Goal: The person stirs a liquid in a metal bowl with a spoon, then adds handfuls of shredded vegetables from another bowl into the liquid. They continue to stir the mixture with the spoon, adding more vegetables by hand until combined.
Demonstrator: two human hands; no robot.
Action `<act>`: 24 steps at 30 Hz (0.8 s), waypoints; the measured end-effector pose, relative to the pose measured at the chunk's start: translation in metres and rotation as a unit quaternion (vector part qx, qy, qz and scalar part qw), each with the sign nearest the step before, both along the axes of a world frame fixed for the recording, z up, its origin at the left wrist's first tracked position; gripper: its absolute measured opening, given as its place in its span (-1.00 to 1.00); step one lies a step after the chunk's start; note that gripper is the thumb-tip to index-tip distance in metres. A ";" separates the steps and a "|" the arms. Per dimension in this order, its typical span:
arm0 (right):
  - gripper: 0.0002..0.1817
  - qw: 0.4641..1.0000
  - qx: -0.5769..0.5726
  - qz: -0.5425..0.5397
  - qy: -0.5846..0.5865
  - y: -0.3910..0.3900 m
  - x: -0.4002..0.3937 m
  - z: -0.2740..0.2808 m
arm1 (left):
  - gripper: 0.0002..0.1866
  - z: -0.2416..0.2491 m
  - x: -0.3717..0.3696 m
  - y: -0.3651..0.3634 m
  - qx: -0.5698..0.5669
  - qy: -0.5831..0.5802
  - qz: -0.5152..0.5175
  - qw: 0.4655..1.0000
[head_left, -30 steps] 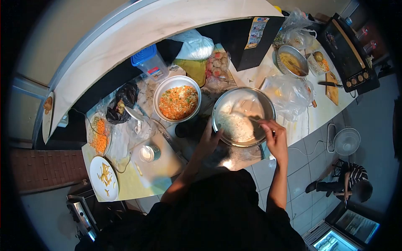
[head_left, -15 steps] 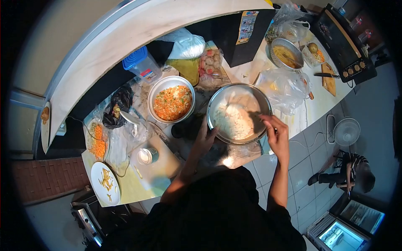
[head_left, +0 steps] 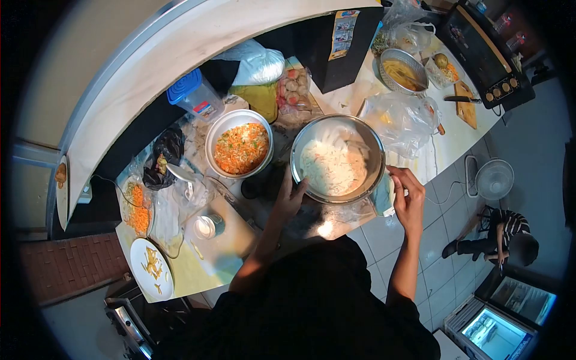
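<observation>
Both hands now frame the steel bowl [head_left: 337, 159]: right hand [head_left: 406, 195] has left the rice, fingers curled at the near-right rim, left hand [head_left: 291, 193] spread open against the near-left rim

Glossy metal mixing bowl [head_left: 373, 139]; crinkled clear plastic bag [head_left: 401, 120]; wooden board [head_left: 467, 108]

left hand [head_left: 292, 195] raised with fingers spread; right hand [head_left: 408, 198] curled, both forearms extended forward
</observation>
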State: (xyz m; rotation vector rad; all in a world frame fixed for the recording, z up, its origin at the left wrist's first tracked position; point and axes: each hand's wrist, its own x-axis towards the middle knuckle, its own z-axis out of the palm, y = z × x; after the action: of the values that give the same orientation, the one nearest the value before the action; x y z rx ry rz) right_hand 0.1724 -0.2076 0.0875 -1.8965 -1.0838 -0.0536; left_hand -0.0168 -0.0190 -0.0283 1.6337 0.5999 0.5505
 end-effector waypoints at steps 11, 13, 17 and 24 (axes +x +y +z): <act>-0.97 0.983 -0.165 0.052 -0.066 -0.001 -0.021 0.011 | -0.28 0.009 0.007 -0.002 -0.028 0.027 0.006 0.999; -0.97 0.991 -0.126 0.035 -0.025 -0.001 -0.020 0.011 | -0.28 0.003 0.006 0.000 -0.020 0.027 0.002 0.999; -0.94 0.996 -0.082 -0.010 -0.012 0.000 -0.019 0.016 | -0.28 0.002 0.007 -0.002 -0.083 0.020 0.004 0.996; -0.86 0.992 -0.116 -0.038 -0.035 -0.002 -0.016 -0.004 | -0.30 0.003 0.008 0.000 -0.037 -0.010 -0.009 0.999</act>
State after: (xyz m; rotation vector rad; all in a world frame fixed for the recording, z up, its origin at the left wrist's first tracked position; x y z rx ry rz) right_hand 0.1560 -0.2096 0.0835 -2.1581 -1.1036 -0.0373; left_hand -0.0086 -0.0191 -0.0253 1.5614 0.5834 0.5249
